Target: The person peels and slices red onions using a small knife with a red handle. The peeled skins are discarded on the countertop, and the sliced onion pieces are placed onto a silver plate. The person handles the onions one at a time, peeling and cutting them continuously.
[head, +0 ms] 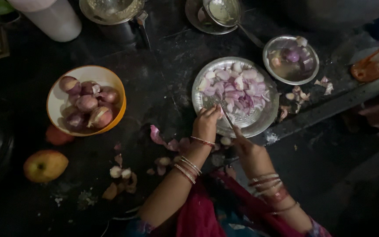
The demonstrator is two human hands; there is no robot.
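Onion pieces (235, 87), pale purple and cut into chunks, lie heaped on a round, ribbed steel plate (259, 123) at the middle of a dark stone bench (154, 83). At the plate's near rim the left hand (206, 123) rests its fingertips on the pieces, its grip narrow. Just right of it, the right hand (247, 147) has its grip closed around a thin knife (227, 117) whose blade points far, onto the plate. Bangles circle both wrists. Papery onion skins (167, 142) litter the bench near the hands. Well left stands a round orange-rimmed bowl (58, 103) of whole unpeeled onions (88, 105), with open bench between it and the plate. A smooth apple (44, 166) lies at near left. To the far right sits a small steel bowl (273, 46); the bench's right edge runs diagonally just beyond the plate
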